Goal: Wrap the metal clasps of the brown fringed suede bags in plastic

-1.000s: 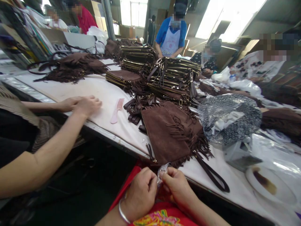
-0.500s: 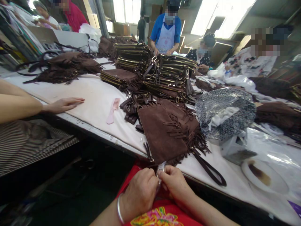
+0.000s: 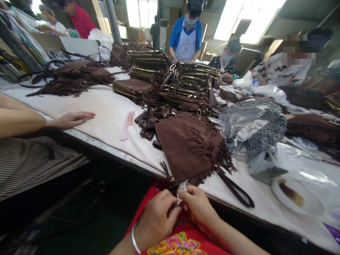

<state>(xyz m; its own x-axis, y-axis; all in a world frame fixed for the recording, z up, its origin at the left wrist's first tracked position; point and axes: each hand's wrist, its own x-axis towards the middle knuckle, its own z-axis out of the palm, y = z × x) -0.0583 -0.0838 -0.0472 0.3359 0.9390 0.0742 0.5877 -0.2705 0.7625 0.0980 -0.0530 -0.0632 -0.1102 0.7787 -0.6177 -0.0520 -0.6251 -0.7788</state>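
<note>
"Plastic film (image 3: 183, 185) — where?"
"Pinched in the right hand (image 3: 199, 203), just this side of the brown bag (image 3: 182, 148)."
"Left hand (image 3: 156, 214)?"
"Curled close beside it — whether gripping, I can't tell."

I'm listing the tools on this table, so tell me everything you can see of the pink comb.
The pink comb looks plastic, with a pale handle and a row of darker teeth. It lies flat on the pale cloth, handle toward the near table edge, left of the dark straps. Only the cloth touches it.
</note>
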